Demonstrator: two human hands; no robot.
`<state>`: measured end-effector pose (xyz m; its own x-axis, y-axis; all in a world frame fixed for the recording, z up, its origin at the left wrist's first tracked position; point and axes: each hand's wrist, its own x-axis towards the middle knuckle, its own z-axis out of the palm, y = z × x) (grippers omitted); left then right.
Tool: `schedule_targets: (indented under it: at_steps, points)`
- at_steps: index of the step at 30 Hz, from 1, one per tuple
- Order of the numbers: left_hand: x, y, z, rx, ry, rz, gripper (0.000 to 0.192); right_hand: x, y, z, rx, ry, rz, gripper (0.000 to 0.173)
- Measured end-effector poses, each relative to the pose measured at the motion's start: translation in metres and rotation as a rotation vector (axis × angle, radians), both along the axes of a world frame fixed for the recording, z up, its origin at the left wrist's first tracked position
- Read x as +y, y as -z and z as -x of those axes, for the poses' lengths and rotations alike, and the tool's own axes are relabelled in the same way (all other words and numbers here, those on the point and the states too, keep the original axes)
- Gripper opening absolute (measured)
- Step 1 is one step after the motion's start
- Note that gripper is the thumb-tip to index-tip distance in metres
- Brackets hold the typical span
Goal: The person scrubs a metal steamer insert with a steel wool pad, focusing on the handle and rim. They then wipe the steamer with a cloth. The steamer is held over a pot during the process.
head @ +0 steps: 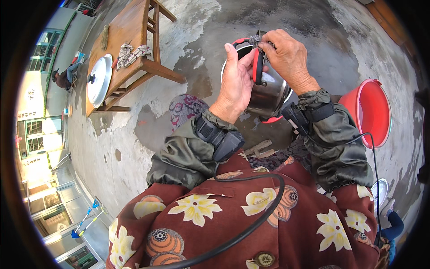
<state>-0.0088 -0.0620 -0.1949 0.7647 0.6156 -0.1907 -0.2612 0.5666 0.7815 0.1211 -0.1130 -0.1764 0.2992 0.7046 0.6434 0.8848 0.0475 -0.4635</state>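
Note:
In front of me a stainless steel pot (267, 99) with red-and-black handles is tilted over above the wet concrete. My left hand (237, 75) has its fingers around one upright red-and-black handle (258, 67), its thumb sticking up. A grey tuft of steel wool (255, 39) is pinched in my right hand (285, 50), against the top end of that handle. My right fingers partly cover the wool. Part of the pot's dark opening shows behind my left hand; the rest of it is hidden.
On the left a wooden table (129, 20) carries a metal lid (100, 80), a crumpled cloth (129, 55) and a straw brush (104, 37). A red bucket (376, 114) stands to my right. Pieces of wood (260, 149) lie below the pot. Two people are nearby, far left and lower right.

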Motion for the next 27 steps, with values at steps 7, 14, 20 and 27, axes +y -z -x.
schedule_targets:
  at_steps: [7,14,20,27]
  points:
    - [0.002,-0.013,-0.001,0.056,-0.029,0.139,0.103,-0.024,0.018,0.022,-0.102,-0.081,-0.003,0.016]
    - [0.019,-0.024,-0.015,-0.058,-0.025,0.204,0.105,-0.018,0.024,0.007,-0.061,-0.037,-0.174,0.012]
    - [0.027,-0.023,-0.015,0.078,-0.267,0.376,0.052,-0.040,0.030,0.002,0.050,0.072,-0.026,0.014]
    - [0.040,-0.018,-0.008,-0.011,-0.399,0.495,0.026,-0.026,0.019,0.019,0.360,0.071,-0.126,0.015]
